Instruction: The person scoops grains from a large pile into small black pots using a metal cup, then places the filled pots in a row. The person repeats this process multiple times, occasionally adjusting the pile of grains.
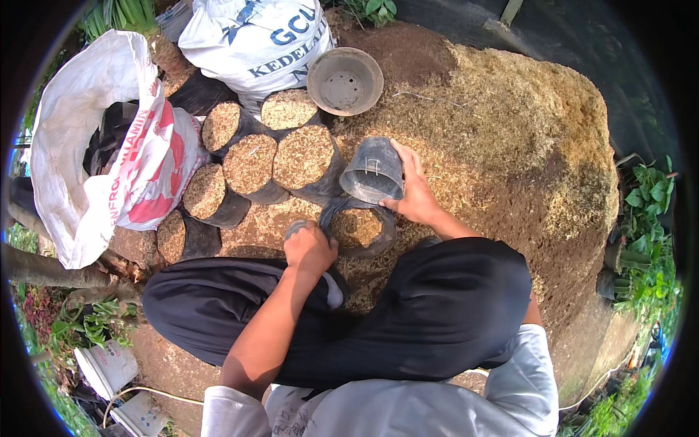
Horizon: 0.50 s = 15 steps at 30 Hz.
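My right hand (pixel 416 191) grips a dark grey plastic pot (pixel 375 167), tilted with its mouth toward me; a wire stitch shows on its wall. Below the pot, a black plastic grow bag (pixel 378 244) stands open, partly filled with a light brown, sawdust-like mix (pixel 354 227). Closed in a fist, my left hand (pixel 312 246) pinches the left edge of that bag. Beyond my left hand are several filled black grow bags (pixel 304 156), packed close together, their tops level with the same mix.
A large mound of brown and straw-coloured mix (pixel 524 138) spreads to the right. At its far left edge rests a round grey pot (pixel 345 80) with holes in its base. White woven sacks (pixel 255 44) stand at the back, another sack (pixel 95 146) gapes at left. Plants (pixel 648 197) border the right.
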### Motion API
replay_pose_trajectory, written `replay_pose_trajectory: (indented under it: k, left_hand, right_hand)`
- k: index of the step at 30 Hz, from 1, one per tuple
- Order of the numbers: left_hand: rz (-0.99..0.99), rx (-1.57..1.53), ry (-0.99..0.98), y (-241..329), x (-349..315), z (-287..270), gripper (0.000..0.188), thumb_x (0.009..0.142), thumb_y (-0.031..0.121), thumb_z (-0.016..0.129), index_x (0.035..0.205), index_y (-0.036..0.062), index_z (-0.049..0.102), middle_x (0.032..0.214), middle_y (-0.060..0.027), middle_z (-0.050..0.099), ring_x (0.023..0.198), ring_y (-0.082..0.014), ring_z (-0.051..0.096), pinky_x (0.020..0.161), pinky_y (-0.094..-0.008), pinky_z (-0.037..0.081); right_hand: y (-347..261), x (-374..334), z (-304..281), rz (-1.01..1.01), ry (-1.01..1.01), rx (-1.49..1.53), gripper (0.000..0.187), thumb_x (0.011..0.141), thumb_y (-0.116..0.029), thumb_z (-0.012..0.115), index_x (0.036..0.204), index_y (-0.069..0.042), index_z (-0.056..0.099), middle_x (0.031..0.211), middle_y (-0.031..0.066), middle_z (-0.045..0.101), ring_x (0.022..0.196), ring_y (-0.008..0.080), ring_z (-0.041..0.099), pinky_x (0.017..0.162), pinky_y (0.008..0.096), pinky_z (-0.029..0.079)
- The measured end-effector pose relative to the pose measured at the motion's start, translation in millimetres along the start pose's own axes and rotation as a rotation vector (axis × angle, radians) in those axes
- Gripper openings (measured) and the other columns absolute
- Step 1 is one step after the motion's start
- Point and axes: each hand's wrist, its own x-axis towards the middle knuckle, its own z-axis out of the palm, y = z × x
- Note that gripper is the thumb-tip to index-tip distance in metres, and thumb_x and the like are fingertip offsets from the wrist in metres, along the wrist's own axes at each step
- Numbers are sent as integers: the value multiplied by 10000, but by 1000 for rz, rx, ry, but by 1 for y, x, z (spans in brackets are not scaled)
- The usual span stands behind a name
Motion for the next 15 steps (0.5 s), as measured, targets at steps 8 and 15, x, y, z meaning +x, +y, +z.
replay_pose_trajectory:
  k: [8,15]
  left_hand:
    - [162,-391,49,-9,17,-9,216,975,115,697,1036,-79,624,932,-262,723,812,-376,781,675,-443,647]
    - [33,-772,-196,-12,1,-18,156,1002,41,657,941,-98,620,877,-212,711,712,-295,783,527,-367,649]
  right_hand:
    - [-12,-1,-11,-65,-36,37,1313,663,-36,957,1687,-226,157,1626,193,260,1535,411,332,1290,503,331]
    - [-23,0,-20,15,-96,64,1320,636,-36,972,1684,-222,192,1596,211,323,1520,403,361,1294,477,319]
